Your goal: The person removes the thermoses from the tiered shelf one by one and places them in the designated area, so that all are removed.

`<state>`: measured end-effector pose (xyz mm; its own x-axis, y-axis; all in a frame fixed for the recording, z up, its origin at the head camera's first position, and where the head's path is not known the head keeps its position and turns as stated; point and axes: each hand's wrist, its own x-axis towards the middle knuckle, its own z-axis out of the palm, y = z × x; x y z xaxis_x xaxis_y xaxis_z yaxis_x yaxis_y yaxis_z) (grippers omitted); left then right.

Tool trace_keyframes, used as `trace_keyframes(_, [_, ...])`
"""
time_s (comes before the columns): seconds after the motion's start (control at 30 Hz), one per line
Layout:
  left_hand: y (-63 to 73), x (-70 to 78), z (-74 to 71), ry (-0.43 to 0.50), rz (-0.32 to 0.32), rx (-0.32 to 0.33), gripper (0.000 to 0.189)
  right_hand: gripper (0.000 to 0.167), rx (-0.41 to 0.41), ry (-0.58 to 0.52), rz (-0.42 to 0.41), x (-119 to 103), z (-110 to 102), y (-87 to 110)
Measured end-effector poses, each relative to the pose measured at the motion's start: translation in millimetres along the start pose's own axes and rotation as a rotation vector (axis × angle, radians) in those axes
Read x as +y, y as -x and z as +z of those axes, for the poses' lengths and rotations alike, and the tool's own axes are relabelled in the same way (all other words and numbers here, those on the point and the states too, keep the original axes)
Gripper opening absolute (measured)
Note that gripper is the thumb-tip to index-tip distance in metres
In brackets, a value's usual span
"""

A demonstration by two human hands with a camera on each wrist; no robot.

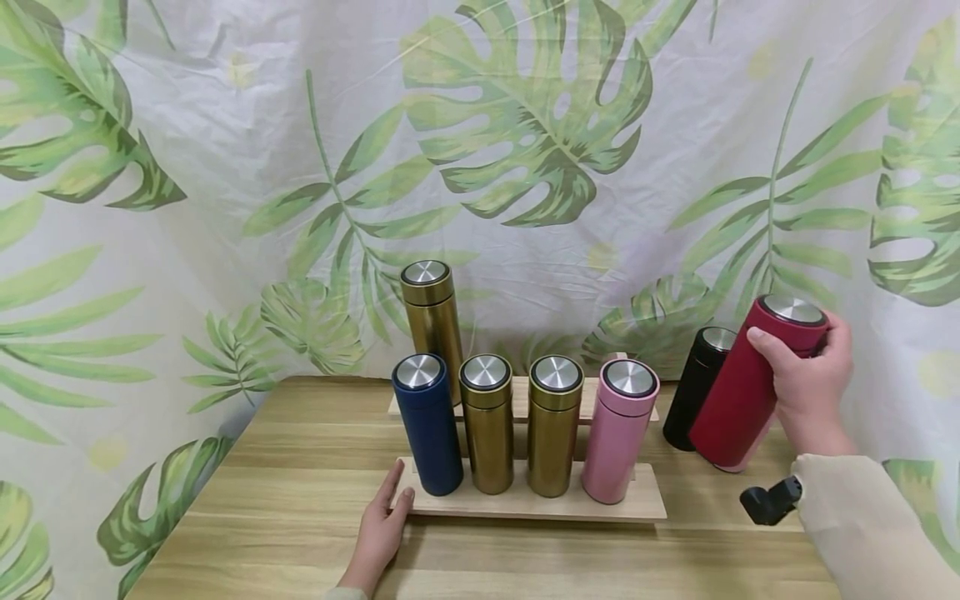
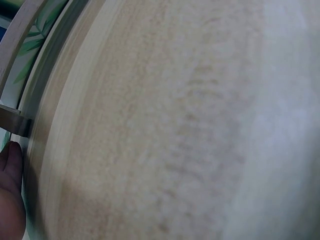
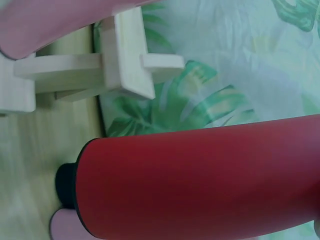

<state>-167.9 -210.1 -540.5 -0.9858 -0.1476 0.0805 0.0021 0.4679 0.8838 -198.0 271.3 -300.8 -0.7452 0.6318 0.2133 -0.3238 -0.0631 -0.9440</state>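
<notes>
My right hand (image 1: 813, 387) grips a red thermos bottle (image 1: 738, 392) near its steel lid, fingers and thumb round it, and the bottle leans with its base toward the rack. In the right wrist view the red thermos (image 3: 200, 180) fills the lower part. My left hand (image 1: 381, 521) touches the left end of the two-tier wooden rack (image 1: 525, 502) with straight fingers. On the front tier stand a blue thermos (image 1: 426, 433), two gold ones (image 1: 487, 437) (image 1: 555, 437) and a pink one (image 1: 617, 442). Another gold thermos (image 1: 435, 329) stands on the back tier's left.
A black thermos (image 1: 686, 400) stands on the wooden table (image 1: 262, 500) right of the rack, partly behind the red one. Another pink thermos (image 3: 67, 225) is mostly hidden behind the red one. A leaf-patterned cloth (image 1: 525, 275) hangs along the table's back edge.
</notes>
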Motion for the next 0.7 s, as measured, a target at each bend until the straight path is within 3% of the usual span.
trace_keyframes(0.3, [0.0, -0.1, 0.0, -0.004, 0.003, -0.001, 0.053, 0.053, 0.08, 0.118, -0.016, 24, -22, 6.2])
trace_keyframes(0.7, [1.3, 2.4, -0.5, 0.012, 0.002, -0.008, 0.053, 0.063, 0.062, 0.276, 0.082, 51, -45, 16.7])
